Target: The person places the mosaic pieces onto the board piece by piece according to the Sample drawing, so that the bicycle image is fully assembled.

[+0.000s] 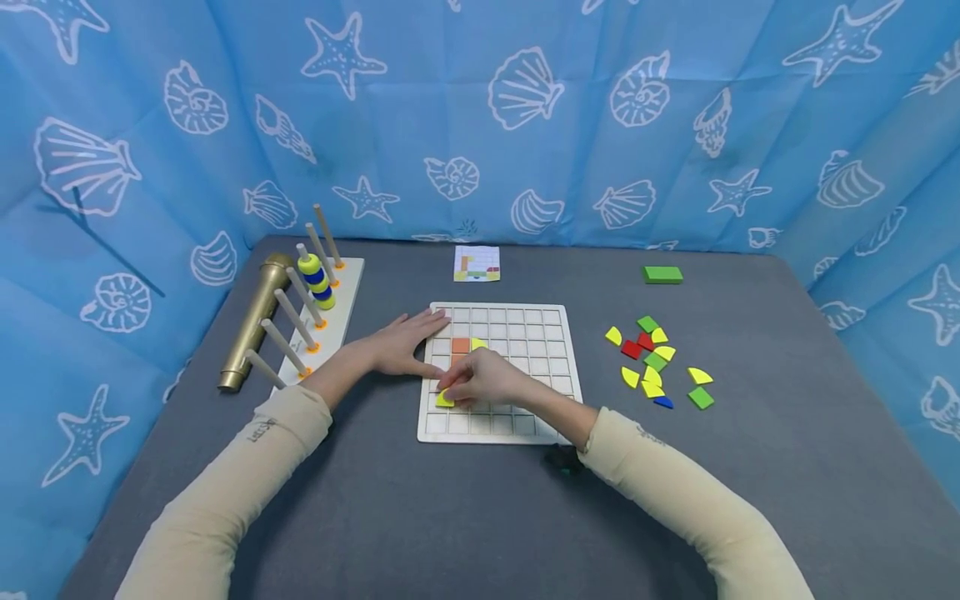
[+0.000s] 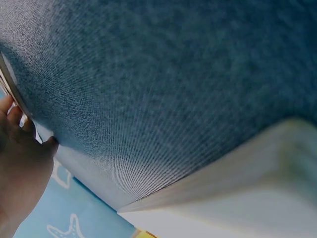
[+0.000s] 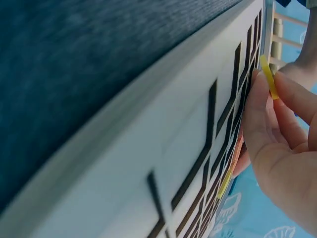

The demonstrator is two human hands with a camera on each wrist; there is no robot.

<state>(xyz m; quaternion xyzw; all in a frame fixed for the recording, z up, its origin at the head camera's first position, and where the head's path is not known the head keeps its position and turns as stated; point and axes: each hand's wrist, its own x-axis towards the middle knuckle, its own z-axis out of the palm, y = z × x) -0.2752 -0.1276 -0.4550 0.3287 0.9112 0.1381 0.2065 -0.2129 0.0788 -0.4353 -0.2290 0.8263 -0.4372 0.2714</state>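
Observation:
A white grid board [image 1: 517,425] lies on the table. My right hand [image 1: 491,379] is over its left part, pinching a yellow quarter-circle tile [image 1: 444,400] between thumb and finger; the right wrist view shows this yellow tile [image 3: 269,77] edge-on, close over the grid. My left hand [image 1: 397,346] rests with spread fingers on the board's left edge. An orange square tile [image 1: 461,345] and another yellow quarter-circle tile [image 1: 478,342] sit in neighbouring cells just beyond the right hand. More orange shows below the first orange tile, partly covered by the right hand.
Loose yellow, green, red and blue tiles [image 1: 652,377] lie right of the board. Farther back is a green block [image 1: 663,275]. A printed pattern card [image 1: 477,263] lies behind the board. At left stand a peg rack [image 1: 348,292] with rings and a gold microphone [image 1: 255,325].

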